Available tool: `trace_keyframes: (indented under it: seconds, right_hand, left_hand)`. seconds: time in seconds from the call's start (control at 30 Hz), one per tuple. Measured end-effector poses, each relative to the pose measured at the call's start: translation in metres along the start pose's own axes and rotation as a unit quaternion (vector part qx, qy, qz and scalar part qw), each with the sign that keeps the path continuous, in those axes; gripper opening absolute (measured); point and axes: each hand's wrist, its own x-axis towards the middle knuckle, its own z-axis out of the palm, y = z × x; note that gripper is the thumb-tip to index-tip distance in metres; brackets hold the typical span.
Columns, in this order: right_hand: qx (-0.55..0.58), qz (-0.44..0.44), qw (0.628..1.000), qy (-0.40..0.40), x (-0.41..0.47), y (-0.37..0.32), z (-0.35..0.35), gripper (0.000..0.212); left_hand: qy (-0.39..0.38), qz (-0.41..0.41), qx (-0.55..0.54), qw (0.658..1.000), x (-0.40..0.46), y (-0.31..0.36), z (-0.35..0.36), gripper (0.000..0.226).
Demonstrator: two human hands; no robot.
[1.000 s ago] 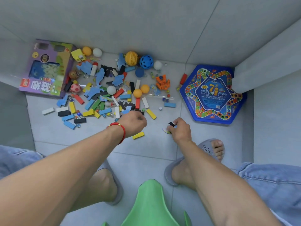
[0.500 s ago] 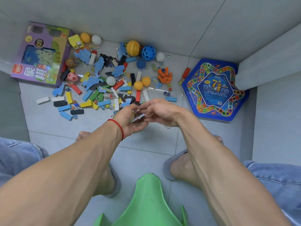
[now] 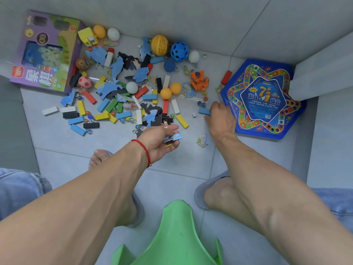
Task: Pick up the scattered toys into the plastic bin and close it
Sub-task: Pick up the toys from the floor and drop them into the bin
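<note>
- A smooth green plastic stool [image 3: 177, 236] with a rounded front edge sits nearest, between two feet in grey slippers [image 3: 206, 190].
- The floor [image 3: 181, 165] is pale grey matte tile with thin grout lines; grey panels close in the corner behind and at both sides.
- The left hand [image 3: 160, 139], a red string bracelet [image 3: 144, 150] at its wrist, is palm-up with fingers curled round a few flat puzzle pieces [image 3: 172, 137], one printed blue, one yellow.
- A loose cardboard puzzle piece [image 3: 202, 140] lies flat on the tile between the two hands.
- The right hand [image 3: 219, 117] reaches down with fingertips pinching a light blue rectangular block [image 3: 204, 111], whose long axis runs left to right.
- Just beside that hand lies a glossy blue hexagonal game board [image 3: 265, 98] with a star-shaped track.
- The scattered toys [image 3: 122, 96] spread further back: painted wooden blocks pointing every way, glass marbles, a white die [image 3: 194, 115], smooth ping-pong balls, an orange robot figure [image 3: 199, 81].
- Against the far wall rest a ribbed yellow ball [image 3: 159, 45], a perforated blue ball [image 3: 179, 51] and a purple cardboard box [image 3: 45, 52].
- No plastic bin shows.
</note>
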Motion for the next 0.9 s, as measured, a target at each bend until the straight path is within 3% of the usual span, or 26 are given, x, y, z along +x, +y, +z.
trace_keyframes:
  seconds: [0.3,0.47,0.63,0.9]
  right_hand:
    - [-0.047,-0.076,0.996,0.023,-0.002,-0.003,-0.001,0.029]
    - [0.078,-0.006,0.997,-0.011,-0.018,-0.003,0.001,0.045]
    - [0.129,-0.017,0.991,0.006,-0.025,-0.007,-0.002,0.036]
    - [0.136,-0.043,0.984,-0.109,-0.009,-0.038,0.004,0.04]
  left_hand:
    - [0.008,-0.006,0.001,1.0,-0.002,0.003,-0.002,0.023]
    - [0.039,-0.003,0.059,0.997,0.005,0.002,-0.004,0.021]
    - [0.05,-0.001,0.029,0.998,0.006,0.0,-0.008,0.029]
    - [0.036,-0.013,0.028,0.999,-0.004,-0.002,-0.014,0.036]
